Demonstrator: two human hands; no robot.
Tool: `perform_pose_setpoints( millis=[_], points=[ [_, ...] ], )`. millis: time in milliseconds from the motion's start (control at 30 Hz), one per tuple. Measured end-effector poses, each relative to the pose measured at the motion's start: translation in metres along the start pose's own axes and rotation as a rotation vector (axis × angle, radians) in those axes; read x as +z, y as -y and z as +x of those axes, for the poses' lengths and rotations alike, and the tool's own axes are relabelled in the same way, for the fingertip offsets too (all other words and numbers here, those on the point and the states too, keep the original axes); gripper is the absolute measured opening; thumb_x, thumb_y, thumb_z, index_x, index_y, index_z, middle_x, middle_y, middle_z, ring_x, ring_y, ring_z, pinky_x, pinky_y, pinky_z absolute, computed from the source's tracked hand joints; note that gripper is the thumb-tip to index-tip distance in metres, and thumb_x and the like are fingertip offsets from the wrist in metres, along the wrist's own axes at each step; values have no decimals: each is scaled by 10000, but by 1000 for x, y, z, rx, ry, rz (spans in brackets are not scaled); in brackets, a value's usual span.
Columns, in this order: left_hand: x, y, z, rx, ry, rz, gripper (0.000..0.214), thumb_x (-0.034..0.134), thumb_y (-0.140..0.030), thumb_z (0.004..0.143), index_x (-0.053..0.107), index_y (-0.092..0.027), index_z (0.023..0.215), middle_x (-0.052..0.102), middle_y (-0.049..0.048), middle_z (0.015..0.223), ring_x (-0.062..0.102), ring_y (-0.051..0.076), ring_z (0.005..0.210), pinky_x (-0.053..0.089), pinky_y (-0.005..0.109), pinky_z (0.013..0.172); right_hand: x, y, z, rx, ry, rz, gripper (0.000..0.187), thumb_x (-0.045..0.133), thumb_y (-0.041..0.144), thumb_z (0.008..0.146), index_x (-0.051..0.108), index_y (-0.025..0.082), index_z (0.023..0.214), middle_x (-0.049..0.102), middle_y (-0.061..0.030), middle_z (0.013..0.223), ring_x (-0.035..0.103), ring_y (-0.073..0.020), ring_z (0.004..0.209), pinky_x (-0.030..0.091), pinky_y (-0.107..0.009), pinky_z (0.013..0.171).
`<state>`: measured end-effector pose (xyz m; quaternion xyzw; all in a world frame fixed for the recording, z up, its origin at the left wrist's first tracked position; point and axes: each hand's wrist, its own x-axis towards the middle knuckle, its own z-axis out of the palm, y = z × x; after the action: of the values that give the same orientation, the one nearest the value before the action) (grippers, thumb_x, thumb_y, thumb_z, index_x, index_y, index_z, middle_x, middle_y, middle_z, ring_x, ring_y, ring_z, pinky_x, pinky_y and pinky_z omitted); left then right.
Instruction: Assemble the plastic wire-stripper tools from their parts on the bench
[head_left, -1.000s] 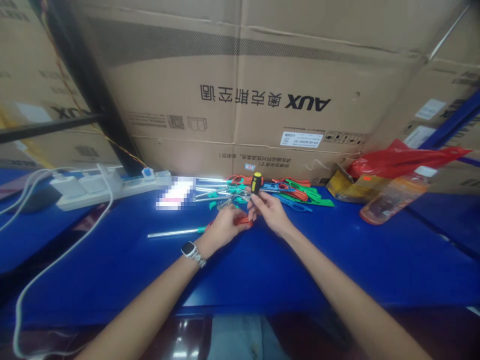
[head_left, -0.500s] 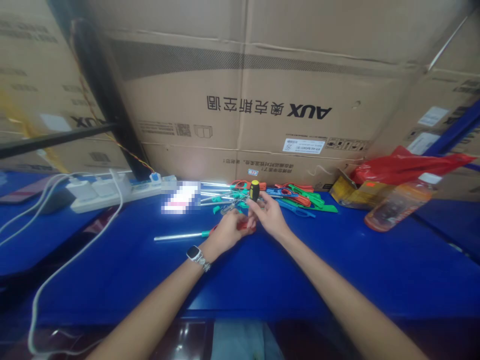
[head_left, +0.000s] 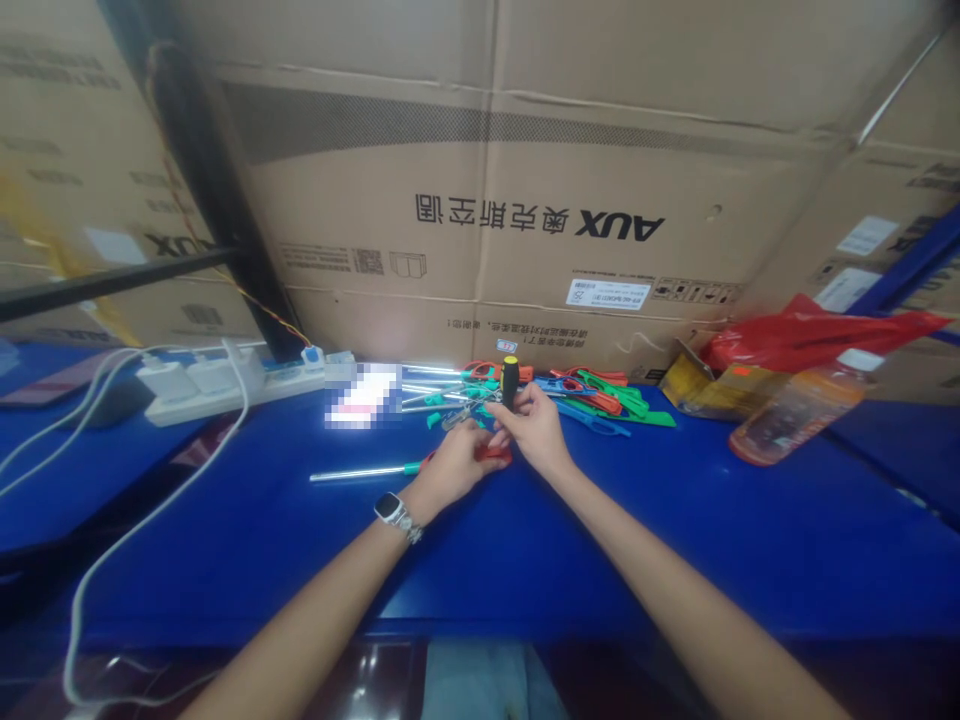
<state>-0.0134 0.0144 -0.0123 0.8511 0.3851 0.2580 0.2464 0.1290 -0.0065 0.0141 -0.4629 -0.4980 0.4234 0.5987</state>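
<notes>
My right hand (head_left: 530,430) is closed round a screwdriver with a black and yellow handle (head_left: 510,379), held upright. My left hand (head_left: 451,462), with a watch (head_left: 394,513) on its wrist, is closed on a red plastic piece (head_left: 494,453) that lies on the blue table (head_left: 525,540). From that piece a metal rod (head_left: 356,472) with a green collar runs out to the left. Just behind both hands lies a pile of red, green and blue plastic tools with metal rods (head_left: 577,393).
Large cardboard boxes (head_left: 540,200) wall off the back of the table. A white power strip (head_left: 217,380) with cables sits at the left, a plastic bottle (head_left: 802,405) and a red bag (head_left: 810,325) at the right. A black post (head_left: 202,190) stands at the left.
The screwdriver in my right hand has turned more upright and shifted slightly. My left hand has stayed on the red piece. The view has shifted a little.
</notes>
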Motion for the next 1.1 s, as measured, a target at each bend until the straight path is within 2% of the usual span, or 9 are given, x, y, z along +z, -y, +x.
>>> perform_pose_setpoints(
  millis=[133,233,433,600,700,800,867,1000,1100],
  points=[
    [0,1,0,32,-17,-18,181,749,-358,797,740,-176,803,558,31,792,557,206,760,454,328,730,-12,4,-3,-6,169,-18,455,703,587,764,507,232,969,628,72,633,662,-152,456,540,-247,435],
    [0,-1,0,24,-11,-22,188,763,-359,779,758,-175,816,580,35,786,570,209,762,461,329,731,-25,11,-3,13,250,-9,461,672,620,772,565,196,917,665,16,755,693,-141,536,555,-245,499],
    [1,3,1,11,-34,-62,239,776,-357,760,794,-200,939,624,42,800,593,211,765,480,333,748,-25,10,1,-69,63,-71,492,827,548,627,510,208,790,666,7,717,662,-172,475,468,-254,373],
    [0,4,-1,14,-28,-56,234,751,-378,787,795,-200,931,617,50,816,584,208,766,473,327,726,-17,6,-6,-97,0,-95,486,804,533,675,451,244,842,608,71,590,628,-173,429,497,-280,399],
    [-2,1,-2,22,-17,-65,258,728,-404,807,791,-200,950,618,48,812,583,204,771,470,324,731,-24,12,-9,-106,143,-106,441,739,557,745,516,232,942,595,79,633,614,-134,457,527,-270,467],
    [-3,-1,-2,17,-11,-56,256,728,-410,804,791,-203,941,628,46,812,585,204,765,471,329,730,-33,21,-7,-49,322,-80,450,675,609,775,596,199,940,639,34,752,640,-112,546,558,-269,561],
    [-3,0,-2,12,-8,-63,235,732,-389,801,790,-207,938,646,48,822,595,210,776,476,334,731,-38,25,-3,-31,357,-95,446,684,601,767,630,183,914,665,11,793,643,-110,562,548,-263,558],
    [-1,2,-3,2,-7,-82,214,734,-364,800,784,-211,939,676,53,862,619,217,798,490,336,734,-36,21,6,-62,247,-188,412,763,549,699,616,182,811,677,1,746,632,-133,522,428,-226,411],
    [-2,2,-3,-16,-14,-63,207,746,-358,792,782,-209,931,682,50,856,621,215,787,489,335,730,-29,14,9,-105,130,-228,408,770,545,700,554,204,755,675,3,677,605,-145,465,441,-256,421]
  ],
)
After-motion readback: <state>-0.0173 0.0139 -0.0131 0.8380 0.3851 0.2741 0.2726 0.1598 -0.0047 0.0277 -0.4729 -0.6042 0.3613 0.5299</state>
